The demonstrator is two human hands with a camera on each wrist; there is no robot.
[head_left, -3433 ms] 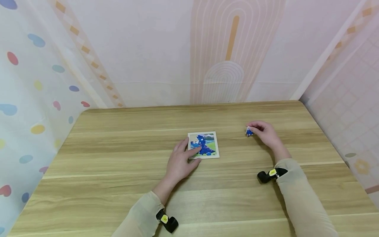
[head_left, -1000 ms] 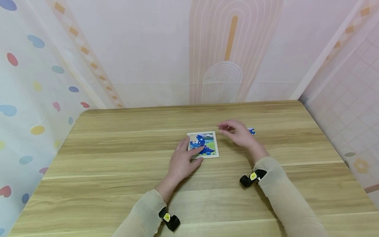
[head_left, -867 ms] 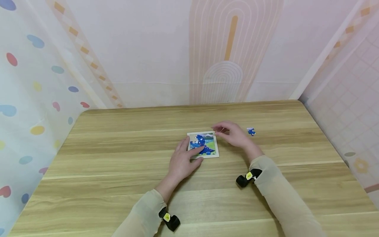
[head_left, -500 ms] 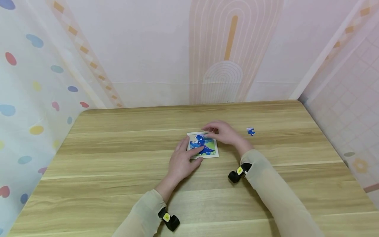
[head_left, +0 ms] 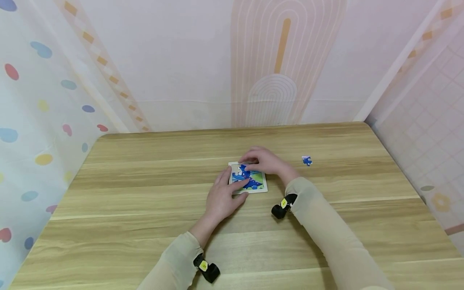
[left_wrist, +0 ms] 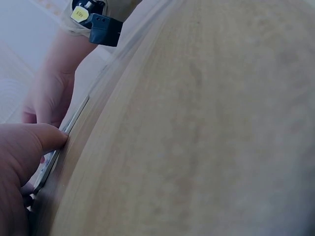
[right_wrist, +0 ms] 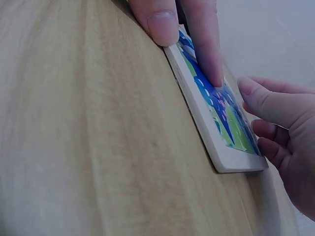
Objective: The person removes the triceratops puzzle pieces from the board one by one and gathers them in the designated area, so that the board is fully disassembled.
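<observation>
A small square puzzle board (head_left: 253, 183) with a blue dinosaur picture lies in the middle of the wooden table (head_left: 145, 209). My left hand (head_left: 227, 186) rests on its near left part. Its thumb (right_wrist: 160, 19) is against the board's edge (right_wrist: 197, 118) and a straight finger (right_wrist: 204, 49) presses on the picture. My right hand (head_left: 253, 159) is over the board's far edge with its fingers (right_wrist: 268, 105) bent, close to the board's corner. Nothing shows between them. One loose blue puzzle piece (head_left: 306, 160) lies alone to the right.
Patterned fabric walls (head_left: 181, 60) close the table in at the back and on both sides. Black wrist cameras (head_left: 280, 209) sit on both sleeves. In the left wrist view the other hand (left_wrist: 49, 96) shows beyond the board's edge (left_wrist: 74, 120).
My right hand has let go of the loose blue piece at the right and moved left, ending over the board's far edge. The left hand and the board have stayed put.
</observation>
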